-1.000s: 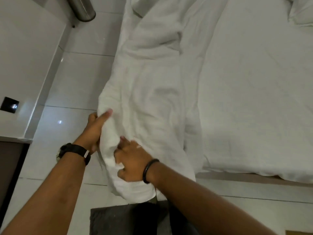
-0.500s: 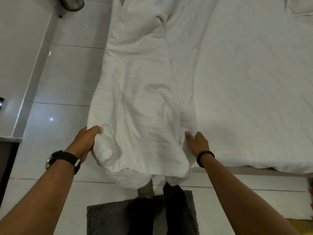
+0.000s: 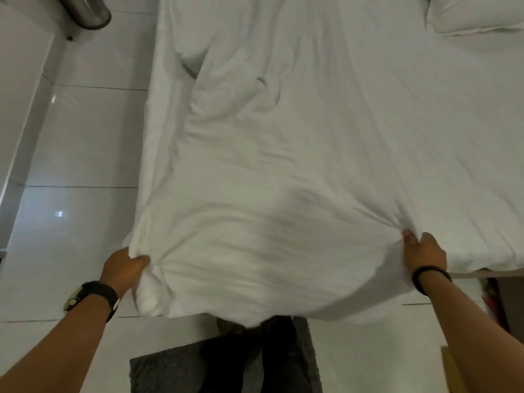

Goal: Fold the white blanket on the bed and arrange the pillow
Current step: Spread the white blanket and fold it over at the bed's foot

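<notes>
The white blanket (image 3: 255, 171) lies stretched over the left part of the bed (image 3: 439, 137), its near end hanging past the bed's foot. My left hand (image 3: 123, 266), with a dark watch on the wrist, grips the blanket's near left corner. My right hand (image 3: 422, 255), with a black band on the wrist, pinches the near edge far to the right. The cloth is pulled wide and taut between both hands. A white pillow (image 3: 476, 12) rests at the far right corner of the bed, partly cut off by the frame.
Glossy white floor tiles (image 3: 82, 143) run along the bed's left side beside a white wall. A metal bin (image 3: 85, 11) stands at the far left. A dark grey mat (image 3: 175, 370) lies under my feet. Something yellow (image 3: 449, 370) shows at the right bottom edge.
My hands have moved far apart, spreading the bunched blanket wide. The right hand went from the middle of the bundle out to the right edge.
</notes>
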Action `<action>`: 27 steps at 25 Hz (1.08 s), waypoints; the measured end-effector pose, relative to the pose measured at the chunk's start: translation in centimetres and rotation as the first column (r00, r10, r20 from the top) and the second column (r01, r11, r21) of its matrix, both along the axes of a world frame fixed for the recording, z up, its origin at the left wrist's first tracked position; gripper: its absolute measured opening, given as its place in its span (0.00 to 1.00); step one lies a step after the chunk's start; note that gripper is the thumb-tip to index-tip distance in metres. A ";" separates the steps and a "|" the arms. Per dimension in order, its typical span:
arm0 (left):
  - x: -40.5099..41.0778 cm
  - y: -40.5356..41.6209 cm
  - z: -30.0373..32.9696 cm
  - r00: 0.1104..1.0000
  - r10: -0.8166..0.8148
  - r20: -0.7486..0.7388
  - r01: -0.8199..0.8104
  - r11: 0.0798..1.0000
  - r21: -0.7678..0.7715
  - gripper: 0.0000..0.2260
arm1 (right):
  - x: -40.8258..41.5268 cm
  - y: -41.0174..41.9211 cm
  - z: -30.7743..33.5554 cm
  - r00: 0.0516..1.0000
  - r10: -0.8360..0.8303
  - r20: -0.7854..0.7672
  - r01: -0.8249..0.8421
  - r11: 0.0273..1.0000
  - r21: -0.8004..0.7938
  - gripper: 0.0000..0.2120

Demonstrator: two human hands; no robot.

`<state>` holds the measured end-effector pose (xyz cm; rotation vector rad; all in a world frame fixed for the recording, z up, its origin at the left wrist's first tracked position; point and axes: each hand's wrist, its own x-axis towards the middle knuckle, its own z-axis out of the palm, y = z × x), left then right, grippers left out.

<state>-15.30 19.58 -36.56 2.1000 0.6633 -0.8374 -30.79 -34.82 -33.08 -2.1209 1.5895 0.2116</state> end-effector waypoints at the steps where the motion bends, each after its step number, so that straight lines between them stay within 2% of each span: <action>1: -1.4 0.6 -0.8 0.995 -0.056 -0.087 0.058 0.998 0.019 0.07 | -0.4 0.3 -0.6 0.999 0.027 -0.024 -0.025 0.997 0.074 0.27; 3: -4.0 0.5 -1.5 0.975 -0.072 -0.210 0.073 0.997 -0.004 0.11 | -0.3 1.8 -2.1 0.997 0.080 -0.018 -0.075 0.979 0.188 0.27; 4: -5.0 0.2 -1.7 0.975 -0.060 -0.213 0.053 0.998 -0.040 0.13 | -0.1 2.5 -2.5 0.996 0.094 -0.005 -0.091 0.974 0.208 0.28; 6: -5.0 -0.7 -1.7 0.994 -0.050 -0.099 0.040 0.995 -0.095 0.20 | 0.3 3.4 -3.2 0.998 0.023 0.052 -0.033 0.977 0.212 0.31; 8: -3.2 -1.8 -2.1 0.996 0.006 0.088 -0.001 0.998 -0.055 0.34 | 0.6 3.6 -3.6 0.994 -0.052 0.096 0.033 0.982 0.184 0.33; 9: -1.8 -2.7 -2.2 0.986 0.021 0.165 -0.021 1.000 -0.002 0.37 | 1.2 3.8 -3.6 0.992 -0.052 0.118 0.033 0.987 0.157 0.33; 10: -0.3 -3.8 -2.1 0.978 -0.013 0.209 -0.002 0.997 0.072 0.38 | 1.9 4.0 -3.6 0.989 -0.039 0.141 0.021 0.991 0.129 0.33; 12: 2.4 -5.0 -2.2 0.971 -0.135 0.199 0.080 0.962 0.261 0.37 | 3.5 4.1 -3.6 0.985 -0.010 0.170 -0.002 0.998 0.070 0.30; 14: 3.0 -3.9 -2.9 0.967 -0.199 0.156 0.139 0.933 0.333 0.29 | 4.3 3.3 -3.6 0.986 0.035 0.164 -0.033 0.999 -0.015 0.26; 16: 0.1 -1.1 -3.6 0.987 -0.159 -0.016 0.155 0.928 0.340 0.24 | 4.2 2.6 -3.5 0.985 0.073 0.158 -0.061 0.995 -0.080 0.24; 18: -3.7 1.1 -4.2 0.980 -0.110 -0.165 0.156 0.941 0.299 0.24 | 4.0 2.9 -3.8 0.979 0.092 0.180 -0.078 0.993 -0.085 0.23; 19: -4.5 1.4 -4.4 0.978 -0.104 -0.178 0.152 0.947 0.283 0.24 | 4.0 3.4 -4.1 0.980 0.080 0.181 -0.065 0.994 -0.088 0.23; 21: -4.2 0.1 -4.2 0.995 -0.090 -0.047 0.100 0.954 0.281 0.28 | 3.8 4.3 -5.2 0.987 0.084 0.134 -0.069 0.991 -0.112 0.25; 24: -1.7 -3.5 -3.1 0.972 -0.041 0.232 -0.034 0.951 0.307 0.42 | 3.8 6.4 -6.0 0.953 0.294 -0.067 -0.301 0.910 -0.284 0.33; 26: -0.2 -6.0 -2.9 0.945 -0.092 0.315 -0.029 0.933 0.359 0.48 | 4.3 9.9 -6.5 0.833 0.551 -0.057 -0.540 0.786 -0.299 0.37; 27: 0.5 -7.0 -2.9 0.937 -0.095 0.335 -0.039 0.927 0.372 0.49 | 5.1 12.3 -6.6 0.735 0.678 -0.014 -0.656 0.707 -0.264 0.38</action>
